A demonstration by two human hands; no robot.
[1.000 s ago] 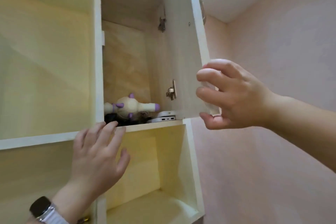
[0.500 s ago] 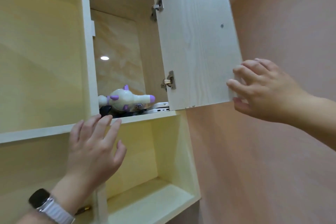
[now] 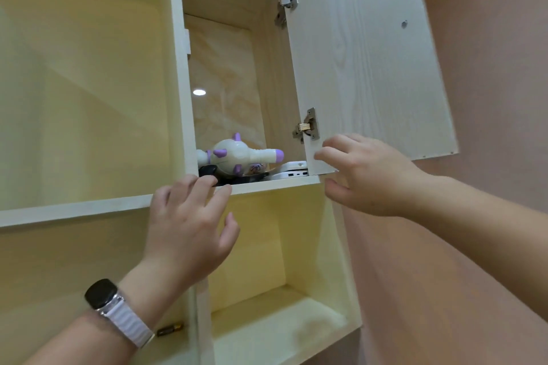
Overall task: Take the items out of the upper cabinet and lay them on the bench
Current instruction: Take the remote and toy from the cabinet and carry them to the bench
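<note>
I record the upper cabinet [image 3: 178, 68] with its door [image 3: 364, 62] swung open to the right. The left hand [image 3: 189, 225] is raised, fingers spread and straight, with the tips at the front edge of the shelf [image 3: 275, 184], gripping nothing. The right hand [image 3: 364, 175] is at the door's lower hinge-side corner, fingers loosely bent and empty; I cannot confirm contact with the door. On the shelf a white and purple toy [image 3: 237, 155] lies on its side. A flat white charger [image 3: 292, 172] lies just right of it, and a black item [image 3: 207, 170] sits under the toy's left end. A watch [image 3: 102, 293] is on the left wrist.
</note>
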